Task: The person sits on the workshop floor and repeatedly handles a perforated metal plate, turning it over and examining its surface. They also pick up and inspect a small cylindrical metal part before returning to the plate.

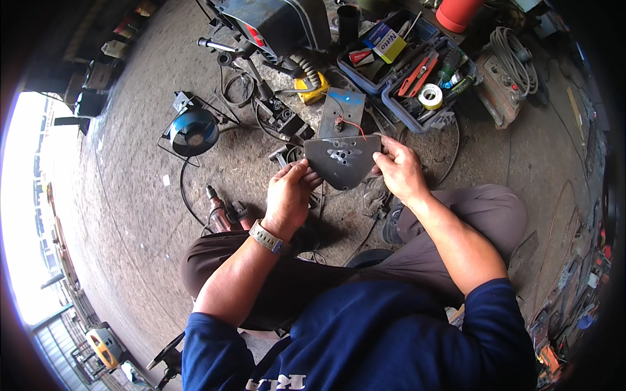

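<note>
Between my two hands is a dark metal plate (pixel 326 166) with a straight far edge, a rounded near end and several drilled holes. My left hand (pixel 289 195) pinches its left edge, thumb on top and fingers beneath. At the right corner my right hand (pixel 399 168) grips it the same way. Pale smudges mark the plate around the holes. Just beyond it lies a grey metal sheet (pixel 342 107) with a blue mark and a thin red wire (pixel 355 125) on it. A watch is on my left wrist.
A blue fan (pixel 194 132) stands at left, and a red drill (pixel 218 212) lies nearer. Beyond the plate are a yellow tool (pixel 311 89) and cables. An open toolbox (pixel 391 98) holds tape and cutters. At right sits a machine (pixel 502 85) with coiled cable.
</note>
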The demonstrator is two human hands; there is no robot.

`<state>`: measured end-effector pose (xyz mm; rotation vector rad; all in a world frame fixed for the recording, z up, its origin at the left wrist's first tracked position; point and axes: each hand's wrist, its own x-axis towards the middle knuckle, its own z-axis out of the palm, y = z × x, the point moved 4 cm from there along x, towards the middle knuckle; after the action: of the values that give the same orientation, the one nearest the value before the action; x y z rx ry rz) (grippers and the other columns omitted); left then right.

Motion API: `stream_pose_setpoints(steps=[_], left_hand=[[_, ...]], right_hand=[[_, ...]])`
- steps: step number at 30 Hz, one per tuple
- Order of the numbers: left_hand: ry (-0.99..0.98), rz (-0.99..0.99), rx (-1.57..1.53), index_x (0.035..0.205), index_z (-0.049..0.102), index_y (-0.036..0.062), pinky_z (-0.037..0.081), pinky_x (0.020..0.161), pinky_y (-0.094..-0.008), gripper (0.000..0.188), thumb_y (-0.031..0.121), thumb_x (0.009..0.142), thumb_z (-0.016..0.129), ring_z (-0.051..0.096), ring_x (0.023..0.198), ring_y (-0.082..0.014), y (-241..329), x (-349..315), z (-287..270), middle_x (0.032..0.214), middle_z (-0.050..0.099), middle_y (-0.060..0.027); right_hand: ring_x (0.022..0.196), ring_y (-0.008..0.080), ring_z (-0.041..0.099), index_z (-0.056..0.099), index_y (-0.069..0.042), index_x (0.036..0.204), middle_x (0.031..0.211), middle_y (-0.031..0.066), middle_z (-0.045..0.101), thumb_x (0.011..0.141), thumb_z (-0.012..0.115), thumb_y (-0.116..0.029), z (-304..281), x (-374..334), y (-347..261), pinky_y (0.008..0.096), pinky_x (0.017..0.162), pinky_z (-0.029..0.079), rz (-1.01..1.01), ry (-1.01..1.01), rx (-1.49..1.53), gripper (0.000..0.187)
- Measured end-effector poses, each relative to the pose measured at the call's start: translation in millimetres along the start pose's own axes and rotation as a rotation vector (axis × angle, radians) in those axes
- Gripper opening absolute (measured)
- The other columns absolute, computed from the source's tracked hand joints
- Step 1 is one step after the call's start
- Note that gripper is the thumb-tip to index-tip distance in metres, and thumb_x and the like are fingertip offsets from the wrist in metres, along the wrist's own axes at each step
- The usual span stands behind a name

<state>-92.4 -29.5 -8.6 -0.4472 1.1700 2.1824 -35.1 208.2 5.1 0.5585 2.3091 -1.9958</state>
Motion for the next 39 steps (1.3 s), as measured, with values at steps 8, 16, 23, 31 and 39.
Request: stream_pose_setpoints(steps=[8,16,23,31,39], left_hand=[[0.046,0.008,-0.012,0.102,0.063,-0.0019,0.057,0.083,-0.0332,0.01,0.007,0.1,0.059,0.068,0.083,-0.018,4.5,-7.8,9.7,0.094,0.068,-0.0082],[0.093,-0.004,0.033,0.1,0.063,-0.0015,0.057,0.081,-0.0321,0.011,0.009,0.1,0.06,0.067,0.08,-0.0171,4.5,-7.8,7.8,0.091,0.066,-0.0064],[0.086,-0.008,0.06,0.101,0.063,-0.0008,0.058,0.081,-0.0315,0.011,0.01,0.1,0.06,0.069,0.081,-0.017,2.3,-4.6,1.2,0.091,0.068,-0.0062],[0.084,-0.01,0.049,0.102,0.064,-0.0009,0.058,0.079,-0.0309,0.012,0.01,0.1,0.06,0.07,0.082,-0.0174,2.3,-3.1,-1.8,0.091,0.068,-0.0067],[0.077,-0.001,0.056,0.105,0.063,-0.002,0.058,0.079,-0.0309,0.014,0.01,0.1,0.06,0.07,0.082,-0.0178,3.1,0.0,-3.2,0.093,0.069,-0.0081]], right_hand=[[0.072,0.0111,0.067,0.054,0.008,0.136,0.096,0.0104,0.072,0.094,0.057,-0.003,-0.2,-4.1,1.1,0.0262,0.066,0.056,-0.002,-0.015,0.084,0.043],[0.068,0.011,0.066,0.059,0.004,0.13,0.084,0.0067,0.07,0.094,0.057,-0.003,0.5,-7.1,-3.8,0.0261,0.064,0.053,0.019,-0.001,0.014,0.036],[0.068,0.0078,0.061,0.063,0.001,0.126,0.08,0.0014,0.065,0.096,0.055,0.001,3.8,-7.9,-4.8,0.0237,0.063,0.049,0.032,0.007,0.026,0.031],[0.069,0.0082,0.061,0.063,0.001,0.127,0.082,0.0018,0.066,0.096,0.054,0.001,5.8,-6.4,-4.3,0.0239,0.063,0.05,0.047,-0.002,0.016,0.032],[0.069,0.0084,0.061,0.063,0.001,0.124,0.087,0.0023,0.067,0.096,0.054,0.001,5.6,-4.6,-0.3,0.0247,0.065,0.051,0.037,-0.025,-0.01,0.03]])
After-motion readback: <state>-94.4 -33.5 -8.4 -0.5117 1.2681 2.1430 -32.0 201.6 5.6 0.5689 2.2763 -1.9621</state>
